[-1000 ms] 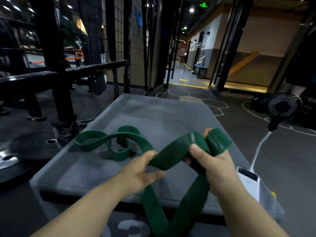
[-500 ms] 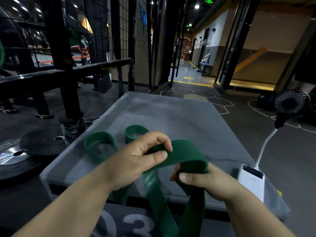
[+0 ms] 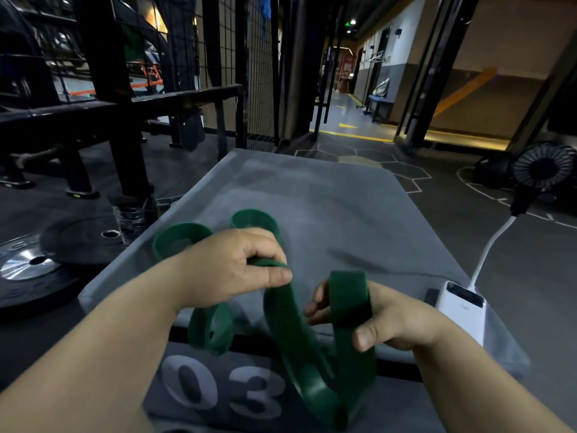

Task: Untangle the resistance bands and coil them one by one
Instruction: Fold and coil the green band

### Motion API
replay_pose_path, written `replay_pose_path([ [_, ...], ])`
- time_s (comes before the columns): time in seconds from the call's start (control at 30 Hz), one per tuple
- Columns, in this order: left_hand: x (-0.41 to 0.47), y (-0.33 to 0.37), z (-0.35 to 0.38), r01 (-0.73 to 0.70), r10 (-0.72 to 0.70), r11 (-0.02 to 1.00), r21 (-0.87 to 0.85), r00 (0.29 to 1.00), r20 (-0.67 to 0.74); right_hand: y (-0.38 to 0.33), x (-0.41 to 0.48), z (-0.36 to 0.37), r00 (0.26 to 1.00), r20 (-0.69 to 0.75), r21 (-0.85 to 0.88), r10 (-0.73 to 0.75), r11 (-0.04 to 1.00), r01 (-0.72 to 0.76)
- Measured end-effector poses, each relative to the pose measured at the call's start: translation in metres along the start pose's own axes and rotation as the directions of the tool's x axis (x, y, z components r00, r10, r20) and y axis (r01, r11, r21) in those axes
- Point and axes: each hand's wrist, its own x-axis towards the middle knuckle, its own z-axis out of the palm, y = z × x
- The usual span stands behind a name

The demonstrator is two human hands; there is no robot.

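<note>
A wide dark green resistance band (image 3: 299, 345) runs between my two hands above the near edge of a grey padded box (image 3: 327, 214). My left hand (image 3: 231, 267) pinches a stretch of the band between thumb and fingers. My right hand (image 3: 384, 317) grips a folded section wrapped over its fingers. From there the band hangs down in a loop past the box's front, which shows the number 03. More green loops (image 3: 184, 237) lie on the box behind my left hand, partly hidden by it.
A white power bank (image 3: 462, 310) lies at the box's right edge, cabled to a small black fan (image 3: 543, 167) on the floor. Weight plates (image 3: 34, 264) lie on the floor at the left, beside a black rack (image 3: 103, 98). A corridor opens ahead.
My left hand has taken hold of the band and pulled it nearer. My right hand dropped lower with its folded section. The loops on the box have bunched closer to me.
</note>
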Motion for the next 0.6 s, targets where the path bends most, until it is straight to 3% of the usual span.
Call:
replay_pose_path([
  [0.13, 0.006, 0.007, 0.017, 0.008, -0.007, 1.000, -0.020, 0.999, 0.043, 0.000, 0.005, 0.014, 0.994, 0.109, 0.021, -0.008, 1.000, 0.005],
  [0.43, 0.015, 0.008, 0.029, 0.100, -0.107, 0.994, -0.040, 0.971, -0.215, 0.010, 0.012, 0.034, 0.980, 0.198, 0.191, -0.019, 0.981, -0.020],
  [0.6, 0.014, 0.001, 0.026, 0.121, -0.125, 0.992, -0.038, 0.975, -0.182, 0.006, 0.009, 0.031, 0.947, 0.319, 0.237, 0.040, 0.964, -0.121],
])
